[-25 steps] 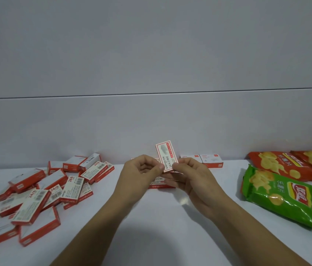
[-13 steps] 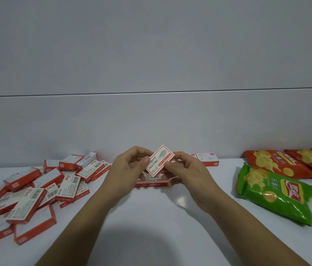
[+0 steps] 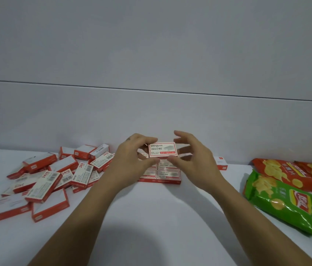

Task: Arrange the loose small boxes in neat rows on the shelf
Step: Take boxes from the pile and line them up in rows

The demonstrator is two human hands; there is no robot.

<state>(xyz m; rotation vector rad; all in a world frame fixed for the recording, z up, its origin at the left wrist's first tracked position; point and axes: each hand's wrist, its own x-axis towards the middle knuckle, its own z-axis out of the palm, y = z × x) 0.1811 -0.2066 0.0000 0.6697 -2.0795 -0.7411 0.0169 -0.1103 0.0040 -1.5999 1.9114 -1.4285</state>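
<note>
– Left hand (image 3: 130, 160) pinches the held box (image 3: 162, 149) by its left end, thumb under, fingers over (printed face toward the camera). And around it?
– Well left of that hand lies the loose pile (image 3: 55, 173), boxes tumbled at all angles on the shelf (image 3: 151, 217). Under both hands sit the laid rows (image 3: 168, 174), flat and edge to edge, and the held box is over their far side. Right hand (image 3: 193, 160) has its thumb at the box's lower right corner. Its fingers are spread and blurred, so I cannot tell whether it grips.
– What might spoil it?
– The boxes look like thin, light cardboard, flat rectangles with crisp edges, printed red and white, and the shelf is smooth and white. I'd judge that a crooked set-down would shove the neighbours askew, because they would slide easily. A one-ended pinch could also let the box swing.
– Right of the right hand?
– One more box (image 3: 221, 164) just beside it. Well apart from it are a green chip bag (image 3: 281, 200) and red chip bags (image 3: 289, 173), all puffy, glossy, crinkled film.
</note>
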